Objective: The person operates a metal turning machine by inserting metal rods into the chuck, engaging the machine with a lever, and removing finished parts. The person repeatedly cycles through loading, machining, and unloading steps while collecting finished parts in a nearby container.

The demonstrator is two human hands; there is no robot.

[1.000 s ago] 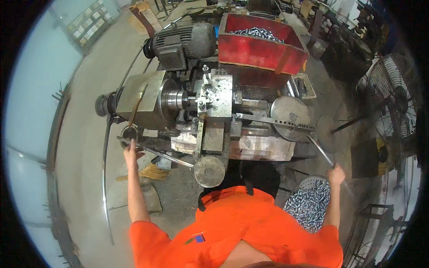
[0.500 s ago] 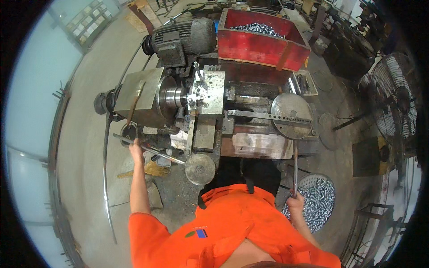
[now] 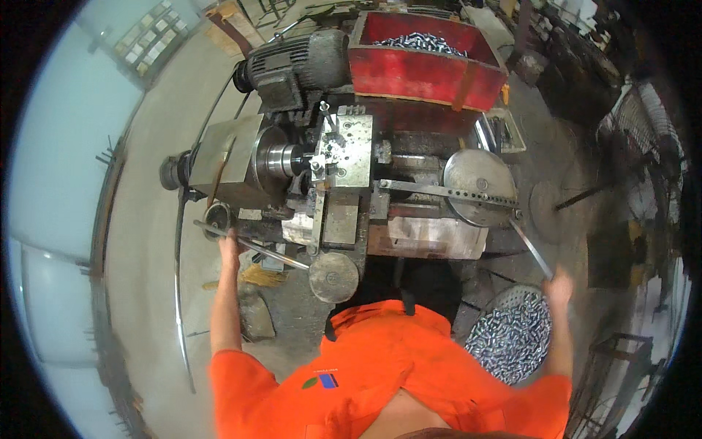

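My left hand (image 3: 229, 247) is closed round the outer part of a steel lever (image 3: 284, 257), which runs to a round metal disc (image 3: 333, 278) low on the lathe's front. Out to the right, my right hand (image 3: 559, 288) grips the end of another lever (image 3: 532, 249), which slants up to a larger disc (image 3: 479, 184). A perforated flat bar (image 3: 446, 192) links that disc with the lathe's slide. Between my hands lie the chuck (image 3: 278, 159) and the oily tool block (image 3: 346, 150). Any workpiece in the chuck is too small to make out.
A red box (image 3: 431, 77) with small shiny metal parts stands behind the lathe, beside an electric motor (image 3: 298, 66). A basket of similar parts (image 3: 510, 335) sits below my right arm. A fan (image 3: 643, 139) is at right, a straw broom (image 3: 263, 275) at lower left.
My right hand has swung the right lever outward to the right and upward, away from the basket. My left hand keeps its grip on the left lever, with little change.
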